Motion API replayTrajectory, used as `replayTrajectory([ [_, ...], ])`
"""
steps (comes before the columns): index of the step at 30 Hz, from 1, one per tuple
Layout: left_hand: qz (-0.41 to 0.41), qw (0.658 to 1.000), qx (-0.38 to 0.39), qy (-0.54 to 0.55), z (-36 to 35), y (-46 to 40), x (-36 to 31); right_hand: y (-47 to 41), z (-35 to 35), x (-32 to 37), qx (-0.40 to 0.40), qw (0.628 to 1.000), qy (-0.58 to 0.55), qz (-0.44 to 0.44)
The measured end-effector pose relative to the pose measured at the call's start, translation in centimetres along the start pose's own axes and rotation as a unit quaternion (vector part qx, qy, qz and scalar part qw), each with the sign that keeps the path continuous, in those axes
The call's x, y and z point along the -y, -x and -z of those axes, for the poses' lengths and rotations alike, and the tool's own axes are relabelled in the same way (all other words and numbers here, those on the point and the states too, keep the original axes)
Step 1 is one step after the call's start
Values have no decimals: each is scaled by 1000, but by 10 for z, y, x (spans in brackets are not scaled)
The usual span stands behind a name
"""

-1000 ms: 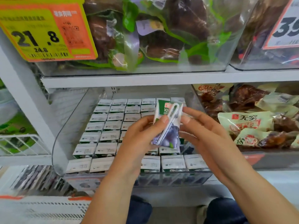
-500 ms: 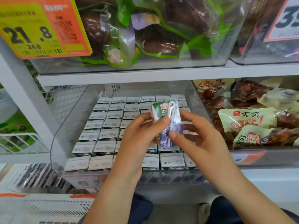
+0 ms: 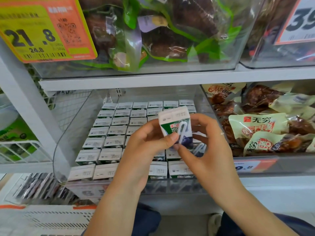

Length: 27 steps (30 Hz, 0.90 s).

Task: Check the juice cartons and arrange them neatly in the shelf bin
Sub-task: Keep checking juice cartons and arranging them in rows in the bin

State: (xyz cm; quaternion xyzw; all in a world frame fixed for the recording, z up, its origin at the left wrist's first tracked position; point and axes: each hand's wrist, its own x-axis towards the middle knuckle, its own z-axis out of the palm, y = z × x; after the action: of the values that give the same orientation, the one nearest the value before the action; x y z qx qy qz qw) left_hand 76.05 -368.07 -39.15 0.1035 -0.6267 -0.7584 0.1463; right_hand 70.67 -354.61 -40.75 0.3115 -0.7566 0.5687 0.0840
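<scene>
Both hands hold one juice carton (image 3: 175, 127) above the clear shelf bin (image 3: 68, 142). It has turned upright, top now showing. Left hand (image 3: 146, 143) and right hand (image 3: 207, 149) pinch it, probably checking before placing it.

The juice carton (image 3: 175, 126) is a small white-topped box with a green and purple face and a wrapped straw fixed diagonally across it. It is held upright, slightly tilted, above the clear shelf bin (image 3: 71, 133). The remaining cartons (image 3: 112, 132) stand upright in even rows inside the bin.
</scene>
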Motion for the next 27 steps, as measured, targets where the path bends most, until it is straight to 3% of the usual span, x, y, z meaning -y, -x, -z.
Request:
replayTrajectory([
  [6,38,987,61,144,1,1,-3,-2,6,6,-32,996,36,75],
  [9,46,974,85,205,0,2,-5,-1,8,9,-14,999,-50,7],
  [15,22,987,64,145,2,2,-8,-3,10,13,8,988,-142,-68],
  [19,16,999,19,43,3,2,-10,-6,13,14,34,971,-217,-96],
  [22,5,1000,-8,-23,0,3,-11,-4,9,10,24,987,-131,-85],
  [25,-6,999,-20,-50,-7,5,-8,-2,4,8,15,1000,14,-13],
  [27,-16,998,-37,-52,-9,6,-5,0,2,8,20,999,45,18],
])
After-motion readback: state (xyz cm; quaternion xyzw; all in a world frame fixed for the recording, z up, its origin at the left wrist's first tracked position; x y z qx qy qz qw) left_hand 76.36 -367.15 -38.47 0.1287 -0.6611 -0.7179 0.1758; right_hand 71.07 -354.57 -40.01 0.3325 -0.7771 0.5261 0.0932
